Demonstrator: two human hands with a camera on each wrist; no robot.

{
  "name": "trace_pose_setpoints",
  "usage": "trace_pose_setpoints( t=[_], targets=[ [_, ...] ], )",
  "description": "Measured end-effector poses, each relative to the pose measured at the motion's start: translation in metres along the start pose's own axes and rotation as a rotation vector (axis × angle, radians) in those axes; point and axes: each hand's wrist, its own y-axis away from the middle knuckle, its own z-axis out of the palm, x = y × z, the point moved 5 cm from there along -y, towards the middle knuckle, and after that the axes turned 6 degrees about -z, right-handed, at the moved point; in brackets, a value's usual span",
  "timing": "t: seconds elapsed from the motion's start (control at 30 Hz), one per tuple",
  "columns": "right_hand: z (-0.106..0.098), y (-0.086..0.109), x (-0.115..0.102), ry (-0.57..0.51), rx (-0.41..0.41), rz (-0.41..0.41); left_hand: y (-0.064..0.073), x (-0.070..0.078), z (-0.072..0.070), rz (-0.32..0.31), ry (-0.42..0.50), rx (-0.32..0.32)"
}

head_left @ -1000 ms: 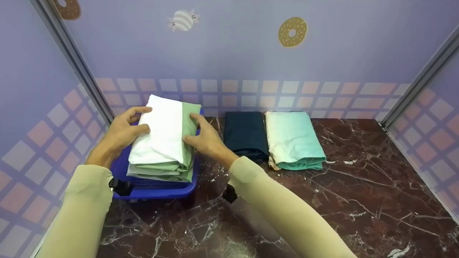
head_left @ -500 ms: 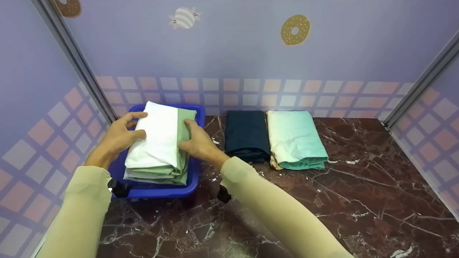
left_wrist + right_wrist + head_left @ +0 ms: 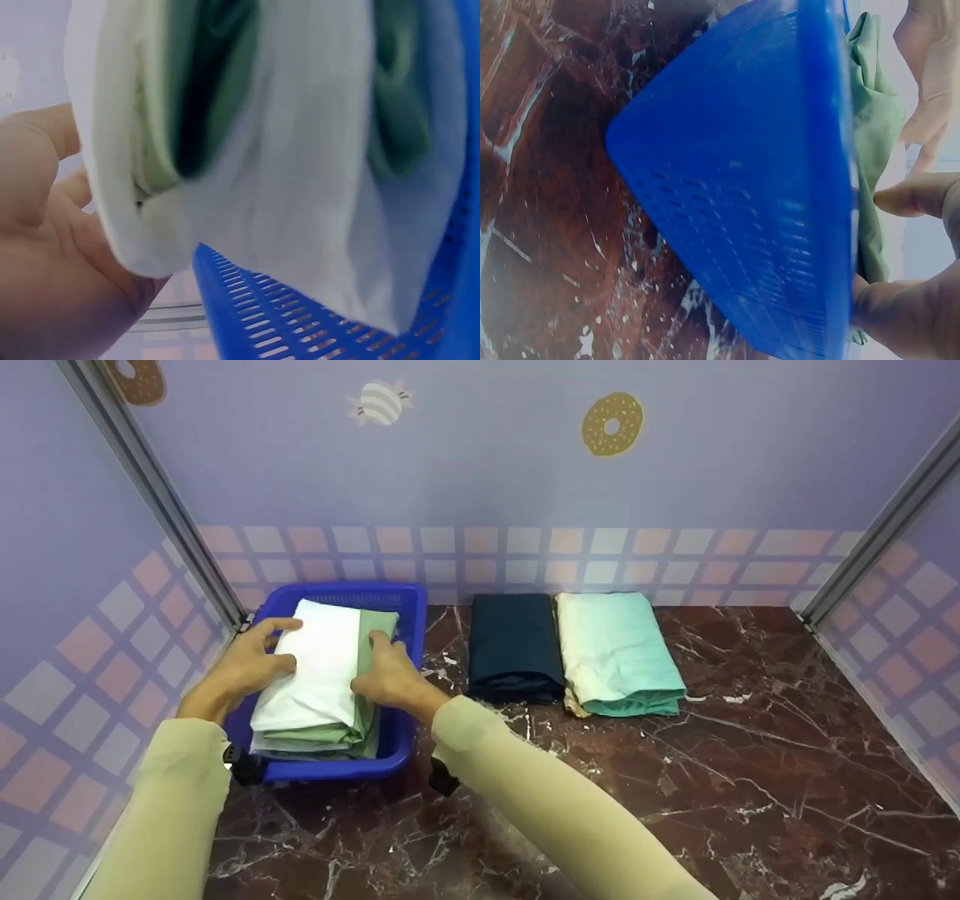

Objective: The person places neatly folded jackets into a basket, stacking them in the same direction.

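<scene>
A folded white-and-green cloth (image 3: 319,667), thick with several layers, sits low within a blue plastic basket (image 3: 330,769). My left hand (image 3: 244,664) grips its white left edge, thumb on top. On the green right edge, my right hand (image 3: 390,675) holds it between thumb and fingers. The left wrist view shows the cloth's layered end (image 3: 300,150) hanging beside the slotted basket wall (image 3: 277,300), with the left hand (image 3: 67,247) at its side. In the right wrist view, green fabric (image 3: 874,135) rises past the basket rim, and the right hand's thumb and finger touch it.
Right of the basket, a folded dark navy cloth (image 3: 514,645) lies beside a folded cream-and-turquoise cloth (image 3: 619,649) on the dark red marbled tabletop (image 3: 735,780). Purple panels (image 3: 487,472) enclose the back and both sides. White specks are scattered on the tabletop.
Both hands have lowered the white-and-green cloth into the basket, moving it down and slightly left. More of the basket's back rim shows now. The other two cloths have stayed put.
</scene>
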Motion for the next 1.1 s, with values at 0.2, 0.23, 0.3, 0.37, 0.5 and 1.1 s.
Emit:
trace_pose_setpoints(
  t=[0.2, 0.23, 0.3, 0.37, 0.5, 1.1],
  targets=[
    [0.007, -0.001, -0.002, 0.018, 0.002, -0.003, 0.002, -0.004, -0.003, -0.010, -0.021, 0.001],
    [0.008, -0.001, -0.002, 0.021, 0.000, -0.006, 0.002, -0.005, -0.003, -0.010, -0.033, 0.005],
    [0.010, -0.001, -0.002, 0.026, -0.006, -0.006, 0.001, -0.005, -0.002, -0.014, -0.061, 0.012],
    [0.013, -0.002, -0.001, 0.043, -0.014, -0.002, 0.001, -0.006, -0.001, -0.019, -0.090, 0.014],
    [0.020, -0.005, 0.002, 0.085, -0.031, 0.007, -0.001, -0.006, 0.003, -0.023, -0.135, 0.002],
    [0.025, -0.004, -0.002, 0.244, -0.127, 0.000, -0.003, -0.009, 0.011, -0.071, -0.195, -0.113]
  ],
)
